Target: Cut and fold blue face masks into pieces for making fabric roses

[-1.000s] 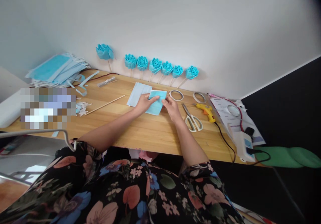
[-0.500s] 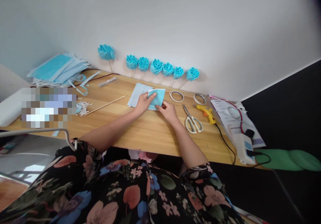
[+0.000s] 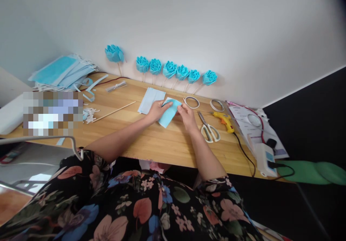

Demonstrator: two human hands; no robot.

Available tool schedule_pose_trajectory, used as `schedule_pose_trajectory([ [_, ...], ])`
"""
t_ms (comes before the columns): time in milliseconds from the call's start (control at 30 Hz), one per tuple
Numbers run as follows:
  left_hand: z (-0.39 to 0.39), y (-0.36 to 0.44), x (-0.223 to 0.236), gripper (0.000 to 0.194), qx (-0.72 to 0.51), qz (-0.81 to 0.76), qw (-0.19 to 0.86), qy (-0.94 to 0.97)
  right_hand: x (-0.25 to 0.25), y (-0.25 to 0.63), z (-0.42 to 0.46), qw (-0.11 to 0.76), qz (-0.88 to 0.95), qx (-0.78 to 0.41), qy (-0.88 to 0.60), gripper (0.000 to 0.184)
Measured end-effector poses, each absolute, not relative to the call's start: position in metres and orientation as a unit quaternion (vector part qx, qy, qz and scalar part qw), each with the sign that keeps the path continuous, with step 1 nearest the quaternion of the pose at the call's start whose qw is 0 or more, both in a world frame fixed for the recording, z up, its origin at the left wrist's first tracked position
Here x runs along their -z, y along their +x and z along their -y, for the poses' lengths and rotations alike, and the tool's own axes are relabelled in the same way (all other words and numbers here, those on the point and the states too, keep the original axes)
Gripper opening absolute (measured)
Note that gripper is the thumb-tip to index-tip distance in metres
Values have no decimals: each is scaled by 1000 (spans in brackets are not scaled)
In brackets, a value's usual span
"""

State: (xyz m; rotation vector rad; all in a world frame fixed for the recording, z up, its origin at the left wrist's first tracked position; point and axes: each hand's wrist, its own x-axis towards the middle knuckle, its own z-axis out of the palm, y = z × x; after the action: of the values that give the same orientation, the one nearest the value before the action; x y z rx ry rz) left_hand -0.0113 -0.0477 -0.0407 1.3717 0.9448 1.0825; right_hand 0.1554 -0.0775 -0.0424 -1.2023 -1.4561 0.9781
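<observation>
Between my two hands is a folded light-blue piece of face mask fabric (image 3: 168, 117), held just above the table. My left hand (image 3: 157, 110) pinches its left edge, thumb on top. The thumb and fingers of my right hand (image 3: 187, 115) close on its upper right corner. A pale blue sheet of mask fabric (image 3: 151, 99) lies flat behind my left hand. Scissors with white handles (image 3: 207, 127) rest to the right of my right hand, beside a yellow hot glue gun (image 3: 225, 121). A thin wooden stick (image 3: 115, 111) lies left of the pale sheet.
Several blue fabric roses on sticks (image 3: 169, 70) lean against the wall. Two tape rolls (image 3: 191, 97) lie behind my right hand. A pile of face masks (image 3: 58, 71) is at the far left. A white power strip (image 3: 265, 159) and cords sit at the right edge.
My right hand dropped to the piece's lower edge, then came back up to its upper right corner. The light-blue piece is now tilted and looks narrower. My left hand kept its grip.
</observation>
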Motion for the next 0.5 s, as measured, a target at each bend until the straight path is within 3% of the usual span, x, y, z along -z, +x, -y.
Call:
schedule_pose_trajectory([
  [167,55,-6,45,48,-382,-385,537,646,38,155,79,503,595,-380,-499,35],
  [500,61,-6,41,41,-267,-393,536,697,33,157,81,521,606,-268,-537,37],
])
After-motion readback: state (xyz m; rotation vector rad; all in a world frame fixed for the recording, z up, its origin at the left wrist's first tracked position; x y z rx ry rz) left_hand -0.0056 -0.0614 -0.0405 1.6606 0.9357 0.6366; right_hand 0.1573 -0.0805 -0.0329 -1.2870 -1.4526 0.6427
